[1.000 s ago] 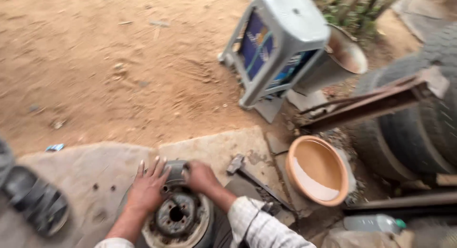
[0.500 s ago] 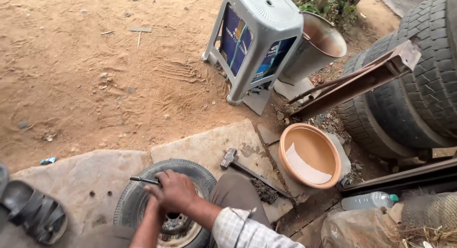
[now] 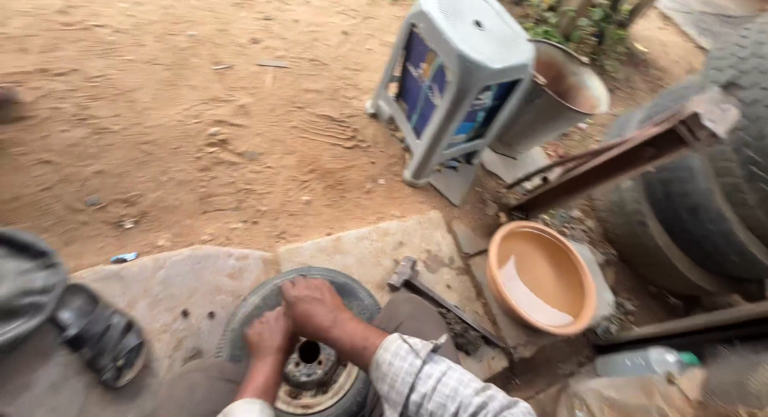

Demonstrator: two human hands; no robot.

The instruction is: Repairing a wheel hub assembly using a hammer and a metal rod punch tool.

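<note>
A small wheel with a black tyre [image 3: 240, 321] and a rusty metal hub [image 3: 310, 367] lies flat on a concrete slab [image 3: 184, 285] at the bottom of the view. My left hand [image 3: 268, 335] is closed on the wheel beside the hub. My right hand [image 3: 314, 307] rests over the wheel just above the hub, fingers curled down onto it. Whether either hand holds a small tool is hidden. A checked sleeve covers my right forearm.
A hammer [image 3: 436, 297] lies on the slab right of the wheel. An orange basin [image 3: 542, 277] holds some water. Behind stand a grey plastic stool [image 3: 452, 81], a metal bucket [image 3: 552, 97], large tyres [image 3: 704, 209] and a rusty bar. A sandalled foot [image 3: 96, 337] is at left.
Both hands have drawn together over the wheel's centre. The thin tool seen by the left hand half a second ago is out of sight. The camera has shifted a little.
</note>
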